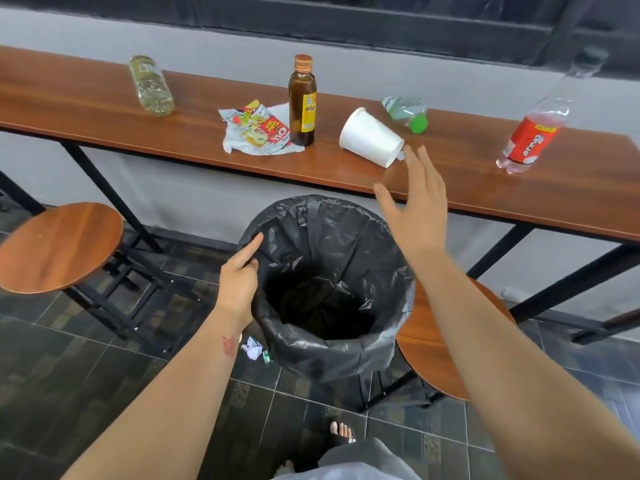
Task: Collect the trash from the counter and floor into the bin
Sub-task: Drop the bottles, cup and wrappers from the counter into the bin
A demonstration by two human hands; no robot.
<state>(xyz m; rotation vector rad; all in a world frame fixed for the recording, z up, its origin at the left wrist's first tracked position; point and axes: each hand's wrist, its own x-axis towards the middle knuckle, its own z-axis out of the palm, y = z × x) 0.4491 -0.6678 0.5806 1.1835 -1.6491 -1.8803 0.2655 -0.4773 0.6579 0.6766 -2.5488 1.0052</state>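
Trash lies nearest us on the floor: a crumpled white scrap [254, 351] and a small green bit sit just beside the base of the bin [346, 355], partly hidden by our left forearm, and we leave them for later. Our left hand [239, 278] pinches the black liner at the bin's left rim, forefinger stretched along the plastic, the other fingers curled narrow on the fold. We judge this hold worth keeping, so the mouth stays open and steady under the table's near edge.

Above the bin's far rim our right hand [415, 206] hangs empty, its fingers spread wide and reaching toward the white paper cup [372, 138], which lies tipped on its side near the table's near edge, mouth turned left. We judge the cup to be the step in hand. It looks light and likely to roll, so we should close around its middle rather than push it, then carry it straight back over the open liner.

Farther along the table [104, 109] wait the crumpled wrapper [258, 131], the upright brown bottle [302, 100], a green-capped bottle [407, 112] behind the cup, a red-labelled bottle [533, 136] toward the right end and a clear bottle [151, 86] lying toward the left.
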